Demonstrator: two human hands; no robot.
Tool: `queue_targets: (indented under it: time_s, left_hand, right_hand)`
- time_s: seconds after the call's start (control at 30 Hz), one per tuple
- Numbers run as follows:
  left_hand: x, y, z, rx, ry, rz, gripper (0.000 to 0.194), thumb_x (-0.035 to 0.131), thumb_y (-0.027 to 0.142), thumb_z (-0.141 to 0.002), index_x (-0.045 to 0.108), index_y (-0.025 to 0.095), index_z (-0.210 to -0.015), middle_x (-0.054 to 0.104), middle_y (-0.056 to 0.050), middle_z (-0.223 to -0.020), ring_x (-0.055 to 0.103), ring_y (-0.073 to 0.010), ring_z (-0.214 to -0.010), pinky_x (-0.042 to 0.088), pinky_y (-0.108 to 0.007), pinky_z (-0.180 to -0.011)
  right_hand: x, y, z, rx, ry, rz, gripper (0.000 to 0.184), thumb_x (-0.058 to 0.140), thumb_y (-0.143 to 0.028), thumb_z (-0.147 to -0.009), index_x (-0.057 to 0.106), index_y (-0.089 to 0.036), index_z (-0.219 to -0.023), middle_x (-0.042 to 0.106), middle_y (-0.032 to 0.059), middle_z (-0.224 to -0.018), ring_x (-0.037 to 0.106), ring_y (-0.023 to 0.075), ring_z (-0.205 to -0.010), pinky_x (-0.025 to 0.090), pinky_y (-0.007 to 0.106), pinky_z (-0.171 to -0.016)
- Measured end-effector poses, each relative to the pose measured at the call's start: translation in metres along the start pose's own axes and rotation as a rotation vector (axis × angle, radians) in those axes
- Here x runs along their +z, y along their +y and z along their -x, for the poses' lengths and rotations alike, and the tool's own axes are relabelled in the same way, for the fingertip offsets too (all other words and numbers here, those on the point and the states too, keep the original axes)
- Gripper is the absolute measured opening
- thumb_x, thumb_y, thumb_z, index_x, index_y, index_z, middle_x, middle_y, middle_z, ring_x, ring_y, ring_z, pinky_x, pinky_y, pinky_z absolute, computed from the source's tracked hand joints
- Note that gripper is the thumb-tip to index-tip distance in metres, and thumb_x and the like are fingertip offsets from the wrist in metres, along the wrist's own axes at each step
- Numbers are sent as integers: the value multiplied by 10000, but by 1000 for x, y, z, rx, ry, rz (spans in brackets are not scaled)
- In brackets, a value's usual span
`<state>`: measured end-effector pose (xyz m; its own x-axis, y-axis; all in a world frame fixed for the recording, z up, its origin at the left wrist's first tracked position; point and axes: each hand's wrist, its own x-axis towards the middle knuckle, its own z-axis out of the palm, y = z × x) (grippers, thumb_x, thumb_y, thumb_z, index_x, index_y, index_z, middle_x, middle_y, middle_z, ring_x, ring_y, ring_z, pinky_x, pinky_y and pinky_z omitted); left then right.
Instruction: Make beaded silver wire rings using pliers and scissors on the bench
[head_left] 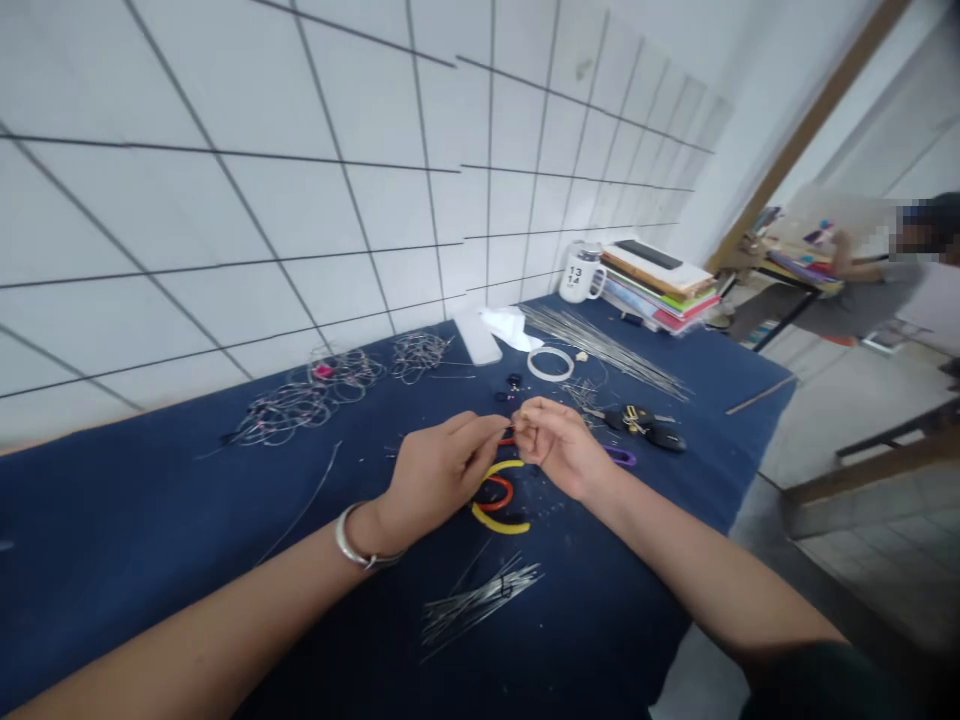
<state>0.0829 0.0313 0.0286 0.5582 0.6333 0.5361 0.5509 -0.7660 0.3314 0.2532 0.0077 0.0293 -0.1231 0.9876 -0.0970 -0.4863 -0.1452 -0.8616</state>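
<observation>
Head camera view: a small piece, too fine to identify, sits between two sets of fingertips, just beyond the pliers with yellow handles. The left hand pinches it between thumb and forefinger; the right hand meets it from the other side, thumb and forefinger pressed together, remaining fingers loosely curled.

Work this fine would seem to call for a firm pinch on one side and small, slow turns on the other — wrists low, perhaps braced on the blue cloth for steadiness. A dropped piece could easily be lost among the scraps around the pliers.

Nearer the wearer than the pliers lies a bundle of wires. Tangled wire loops spread to their far left; beyond them rests a white ring. Farther back, right of the pliers, stand a mug and stacked books — another person sits well past them.
</observation>
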Motion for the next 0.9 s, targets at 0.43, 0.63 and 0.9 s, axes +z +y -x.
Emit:
queue_targets:
  time_s: [0.43, 0.63, 0.9]
  left_hand:
    - [-6, -3, -2, 31, -29, -55, 224, 374, 196, -848, 585, 207, -924, 531, 4, -671, 482, -84, -587, 346, -196, -519]
    - [-8, -2, -1, 45, -32, -96, 215, 381, 184, -840, 581, 211, -915, 525, 5, -671, 473, -85, -573, 337, -199, -512]
    - [-8, -4, -1, 25, -30, -124, 237, 359, 202, -855, 586, 208, -923, 537, -1, -677, 492, -87, -600, 336, -189, -521]
  right_hand:
    - [2, 1, -1, 15, -65, -7, 83, 557, -234, -721, 497, -177, -715, 480, -6, -685, 383, 72, -502, 273, 199, -437]
    - [0, 2, -1, -20, -68, 18, 85, 553, -245, -726, 501, -180, -708, 482, -11, -692, 368, 69, -497, 274, 204, -443]
    - [-3, 4, -2, -33, -75, 12, 58, 550, -219, -748, 531, -167, -730, 508, -6, -708, 378, 61, -502, 271, 202, -454]
